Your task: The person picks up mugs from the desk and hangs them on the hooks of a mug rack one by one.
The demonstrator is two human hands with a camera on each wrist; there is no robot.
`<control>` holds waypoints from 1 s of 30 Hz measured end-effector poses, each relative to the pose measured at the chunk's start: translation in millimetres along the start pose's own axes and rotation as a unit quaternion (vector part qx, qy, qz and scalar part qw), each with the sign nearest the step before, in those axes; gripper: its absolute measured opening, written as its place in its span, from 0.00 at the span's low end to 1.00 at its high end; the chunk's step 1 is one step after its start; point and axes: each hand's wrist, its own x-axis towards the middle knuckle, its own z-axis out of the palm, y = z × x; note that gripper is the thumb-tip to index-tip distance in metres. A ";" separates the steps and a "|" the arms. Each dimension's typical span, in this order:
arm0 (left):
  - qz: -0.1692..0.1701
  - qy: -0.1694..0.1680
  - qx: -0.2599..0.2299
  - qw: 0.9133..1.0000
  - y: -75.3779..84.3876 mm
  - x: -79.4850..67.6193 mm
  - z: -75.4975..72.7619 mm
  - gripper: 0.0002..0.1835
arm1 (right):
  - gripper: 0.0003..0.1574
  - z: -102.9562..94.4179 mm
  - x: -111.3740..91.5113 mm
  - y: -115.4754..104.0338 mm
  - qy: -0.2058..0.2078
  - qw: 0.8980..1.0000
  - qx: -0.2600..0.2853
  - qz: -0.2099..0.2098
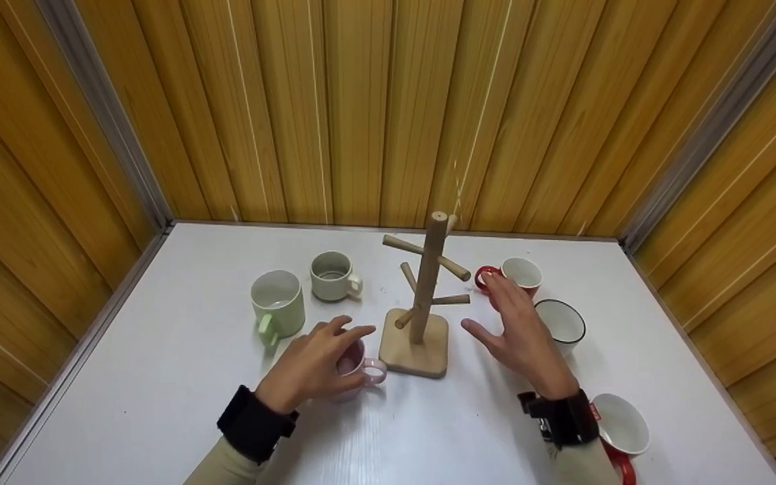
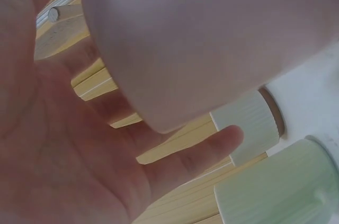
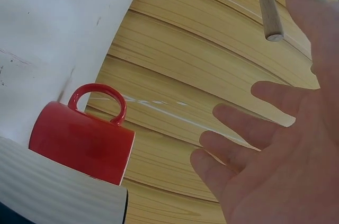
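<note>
Table (image 1: 186, 296): the white top carries every item; spacing is tight around the middle.

Mug stand (image 1: 426, 289): upright, between both hands. Its pegs (image 1: 452, 299) jut toward the right hand; a careless sideways sweep could catch one and tip the post.

Right hand (image 1: 521, 329): fingers spread wide, nothing held. It hovers near the red mug (image 3: 79, 142), which stands at the right, beyond the black-rimmed mug (image 1: 561, 325). The wrist passes close to that black-rimmed mug; a low reach could knock it.

Left hand (image 1: 314, 360): spread wide about the pink mug (image 2: 212, 49), thumb on one side, fingers on the other, not wrapped tight. Firm contact cannot be confirmed. Lifting on so loose a hold could let the mug slip. The green mug (image 1: 288, 315) and grey mug (image 1: 329, 286) stand behind; trailing fingers could bump them.

Pink handle (image 1: 382, 366): points toward the stand, just beside its base. A push rightward would likely strike the wood and risk a chip.
</note>
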 end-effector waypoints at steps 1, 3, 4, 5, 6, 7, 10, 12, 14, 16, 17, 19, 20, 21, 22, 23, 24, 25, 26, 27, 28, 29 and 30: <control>0.002 0.002 0.005 1.000 -0.2 -0.1 0.8 0.34 | 0.54 0.1 0.0 -0.2 0.000 1.000 -0.001 -0.001; 0.005 0.005 0.013 1.000 -0.3 -0.2 1.8 0.32 | 0.54 -0.1 0.1 -1.1 -0.002 1.000 -0.001 0.000; 0.006 0.008 0.017 1.000 -0.3 -0.2 2.4 0.31 | 0.54 -0.2 0.2 -1.3 -0.003 1.000 -0.002 0.000; 0.007 0.010 0.019 1.000 -0.3 -0.2 2.9 0.29 | 0.53 -0.5 0.3 -1.7 -0.003 1.000 -0.002 0.000; 0.008 0.013 0.022 1.000 -0.3 -0.2 3.3 0.28 | 0.53 -0.5 0.4 -1.7 -0.003 1.000 -0.003 0.000; 0.008 0.015 0.022 1.000 -0.3 -0.2 3.9 0.27 | 0.53 -0.7 0.3 -2.0 -0.003 1.000 -0.004 -0.001; 0.013 0.022 0.017 1.000 -0.2 -0.8 5.1 0.25 | 0.52 -0.8 0.2 -2.4 0.003 1.000 -0.002 -0.011; 0.018 0.027 0.013 0.999 -0.5 -1.1 5.5 0.25 | 0.51 -0.4 0.0 -2.3 0.008 1.000 0.000 -0.017; 0.021 0.030 0.010 0.999 -1.2 -1.2 5.7 0.24 | 0.50 0.3 -0.2 -2.0 0.012 1.000 0.002 -0.024; 0.023 0.032 0.011 0.999 -2.7 -0.7 5.8 0.24 | 0.50 1.0 0.0 -1.8 0.015 0.999 0.001 -0.030; 0.023 0.033 0.012 0.999 -3.6 0.0 5.6 0.23 | 0.50 1.3 0.5 -1.7 0.017 0.999 0.001 -0.034; 0.023 0.036 0.015 0.999 -5.6 1.3 5.6 0.22 | 0.50 1.9 1.7 -1.7 0.020 0.999 0.002 -0.039; 0.023 0.038 0.017 0.999 -6.5 1.9 5.8 0.22 | 0.50 2.2 2.0 -1.8 0.022 0.999 0.003 -0.040; 0.022 0.039 0.018 0.999 -7.4 2.1 6.1 0.22 | 0.49 2.5 2.4 -1.9 0.022 0.999 0.003 -0.041; 0.023 0.040 0.019 0.999 -8.1 2.2 6.4 0.22 | 0.50 2.9 2.3 -1.8 0.023 0.999 0.002 -0.041; 0.024 0.042 0.020 0.999 -8.5 2.0 6.9 0.22 | 0.49 3.2 1.9 -1.9 0.023 0.999 0.002 -0.041; 0.026 0.044 0.020 0.999 -9.2 1.6 7.8 0.23 | 0.49 3.6 1.3 -1.8 0.022 0.999 0.000 -0.040; 0.027 0.045 0.021 0.998 -9.6 1.1 8.7 0.23 | 0.49 3.9 0.5 -1.7 0.021 0.999 -0.001 -0.038; 0.029 0.047 0.022 0.998 -9.9 0.7 9.4 0.23 | 0.49 4.1 -0.3 -1.8 0.019 0.999 -0.003 -0.036; 0.031 0.048 0.022 0.998 -10.3 0.3 10.3 0.23 | 0.50 4.3 -1.1 -2.0 0.016 0.999 -0.005 -0.032; 0.032 0.050 0.024 0.998 -10.4 0.2 11.0 0.23 | 0.50 4.3 -1.8 -2.0 0.014 0.999 -0.007 -0.029; 0.033 0.052 0.027 0.998 -10.8 0.1 11.9 0.23 | 0.50 4.3 -2.2 -2.3 0.012 1.000 -0.008 -0.026; 0.033 0.053 0.029 0.998 -11.1 0.2 12.5 0.22 | 0.50 4.1 -2.5 -2.5 0.009 1.000 -0.010 -0.022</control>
